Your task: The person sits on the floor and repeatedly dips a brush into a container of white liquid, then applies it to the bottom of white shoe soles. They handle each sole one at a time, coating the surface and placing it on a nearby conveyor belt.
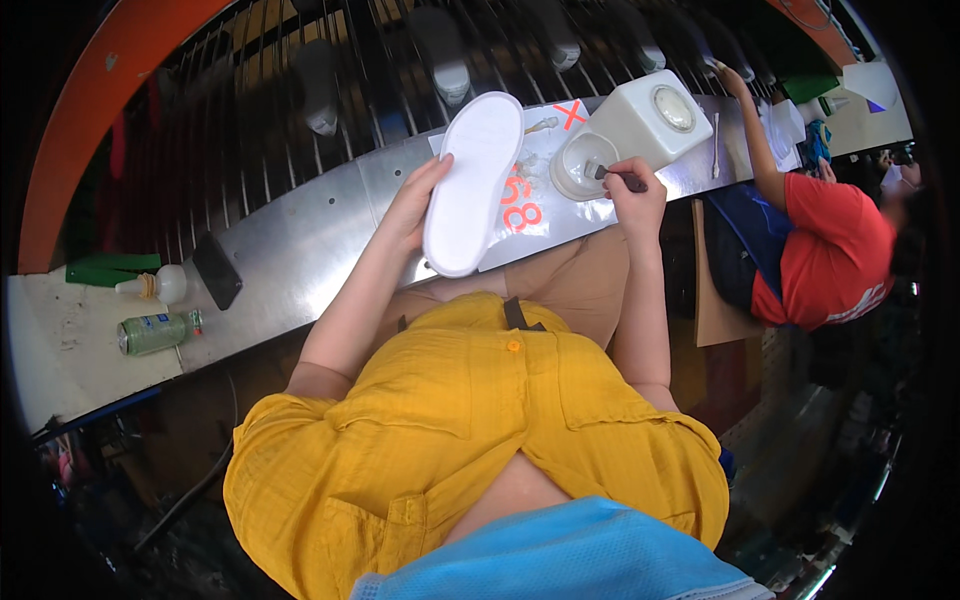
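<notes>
My left hand (418,198) grips a white shoe sole (474,190) by its left edge, the thumb lying on its face. The sole is tilted up over the near edge of the metal ledge. In my right hand (640,205) is a brush (630,181) with a dark handle, pinched between the fingers. Its tip reaches down into a round, whitish cup (570,184), where the bristles are hard to make out. Directly behind the cup, and touching it, a white plastic jug (640,122) lies tipped toward it.
Beyond the metal ledge (300,235) runs a rack of rods bearing several dark soles (437,55). A printed sheet (540,225) lies under the cup. To the left are a phone (217,270), a white squeeze bottle (168,284) and a green can (155,333). A co-worker in red (835,250) reaches toward the rack.
</notes>
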`<action>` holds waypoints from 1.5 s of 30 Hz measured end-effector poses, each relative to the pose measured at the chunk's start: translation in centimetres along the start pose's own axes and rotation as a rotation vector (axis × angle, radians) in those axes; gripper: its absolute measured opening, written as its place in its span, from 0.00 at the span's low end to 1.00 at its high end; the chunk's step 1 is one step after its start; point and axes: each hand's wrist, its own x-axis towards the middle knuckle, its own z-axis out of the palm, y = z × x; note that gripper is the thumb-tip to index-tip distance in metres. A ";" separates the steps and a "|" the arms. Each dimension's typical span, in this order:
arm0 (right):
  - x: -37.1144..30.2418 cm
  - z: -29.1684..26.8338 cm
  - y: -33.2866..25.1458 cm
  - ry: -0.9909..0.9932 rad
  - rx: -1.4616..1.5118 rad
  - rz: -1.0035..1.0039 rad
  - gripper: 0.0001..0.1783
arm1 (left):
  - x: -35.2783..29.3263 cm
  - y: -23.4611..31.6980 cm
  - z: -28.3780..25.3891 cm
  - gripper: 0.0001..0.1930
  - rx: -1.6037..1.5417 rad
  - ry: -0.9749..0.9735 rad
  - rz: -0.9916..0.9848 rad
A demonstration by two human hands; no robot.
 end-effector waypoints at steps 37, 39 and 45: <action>-3.2 4.6 -7.9 0.030 0.694 -0.233 0.05 | -0.3 -1.7 3.8 0.35 -0.031 -0.348 -0.051; -2.2 4.3 -8.0 0.105 0.710 -0.224 0.05 | -0.6 -2.0 3.9 0.35 -0.016 -0.338 -0.032; -2.8 4.2 -7.6 -0.184 0.719 -0.123 0.05 | 0.4 -1.9 3.1 0.35 0.003 -0.302 -0.069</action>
